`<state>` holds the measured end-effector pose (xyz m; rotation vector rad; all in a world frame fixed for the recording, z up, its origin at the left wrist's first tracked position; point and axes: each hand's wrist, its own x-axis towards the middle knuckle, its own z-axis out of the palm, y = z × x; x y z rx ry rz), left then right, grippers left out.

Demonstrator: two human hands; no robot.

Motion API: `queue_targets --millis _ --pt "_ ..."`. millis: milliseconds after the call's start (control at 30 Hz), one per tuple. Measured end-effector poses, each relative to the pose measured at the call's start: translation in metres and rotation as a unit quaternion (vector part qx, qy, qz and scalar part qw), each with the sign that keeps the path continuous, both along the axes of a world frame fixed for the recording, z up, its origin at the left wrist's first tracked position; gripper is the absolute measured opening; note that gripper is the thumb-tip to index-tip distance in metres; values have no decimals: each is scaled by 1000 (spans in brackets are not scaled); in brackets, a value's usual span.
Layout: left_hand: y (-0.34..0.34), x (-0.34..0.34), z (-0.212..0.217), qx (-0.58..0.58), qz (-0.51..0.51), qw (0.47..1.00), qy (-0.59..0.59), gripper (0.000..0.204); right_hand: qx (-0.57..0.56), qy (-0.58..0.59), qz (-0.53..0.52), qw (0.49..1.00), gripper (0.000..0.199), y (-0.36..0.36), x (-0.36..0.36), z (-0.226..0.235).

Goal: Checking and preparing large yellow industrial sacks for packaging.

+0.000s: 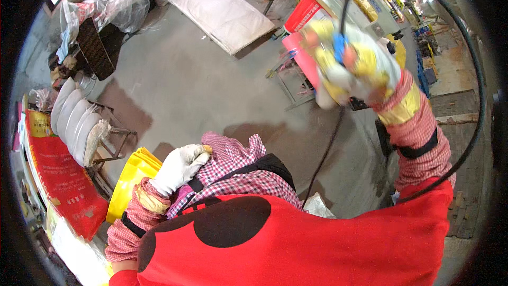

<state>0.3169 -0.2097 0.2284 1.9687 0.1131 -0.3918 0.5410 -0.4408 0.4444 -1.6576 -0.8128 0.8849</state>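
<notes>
High on the right, my right hand (360, 66), in a white glove with yellow patches, is closed round a black cable (479, 74) beside a blue piece (339, 47) on it. Motion blurs this hand. The cable loops over to the right and comes down by my right arm; a dark length also hangs below the hand. My left hand (182, 167), in a white glove, rests low by my waist with its fingers curled in, against the checked cloth (235, 153) of my clothing. What its fingers hold, if anything, is hidden. Behind its wrist is a yellow sheet (129, 180).
A padded white panel (219, 13) lies on the grey floor ahead. Several grey-white cushioned pieces (76, 122) lean on a metal frame at left, near a red printed sack (69, 180). A red box (307, 13) and a pink object (301, 61) are beyond my right hand.
</notes>
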Motion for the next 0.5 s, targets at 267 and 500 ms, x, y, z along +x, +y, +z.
queue_targets --millis 267,500 --pt "-9 -20 1 -75 84 992 64 25 160 44 -36 985 19 115 63 -12" --pt "-67 61 73 -246 -152 957 18 67 152 16 170 974 29 178 56 -6"
